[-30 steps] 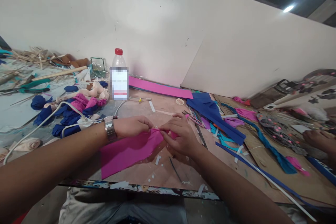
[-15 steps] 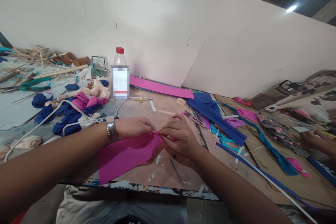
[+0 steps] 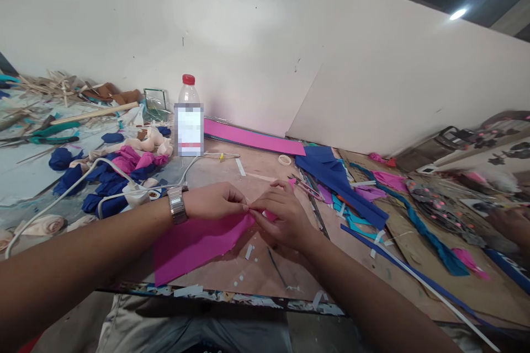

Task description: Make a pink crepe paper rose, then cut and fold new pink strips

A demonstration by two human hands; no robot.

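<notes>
A magenta sheet of soft material [image 3: 194, 242] lies on the wooden worktable [image 3: 265, 276] in front of me. My left hand [image 3: 213, 200], with a metal watch on the wrist, pinches the sheet's upper right edge. My right hand [image 3: 284, 215] meets it fingertip to fingertip and grips the same edge, covering the sheet's right end. The piece between my fingers is too small to make out.
A red-capped plastic bottle [image 3: 188, 121] stands behind my hands. Blue and pink fabric pieces [image 3: 111, 171] and a white cable [image 3: 83, 182] lie at the left. Blue strips [image 3: 335, 179], scissors [image 3: 306, 186] and a tape roll [image 3: 284, 160] lie at the right. Another person's hand [image 3: 511, 223] is at the far right.
My hands have shifted slightly together on the sheet's edge. The other person's hand at the far right has moved a little toward the right edge.
</notes>
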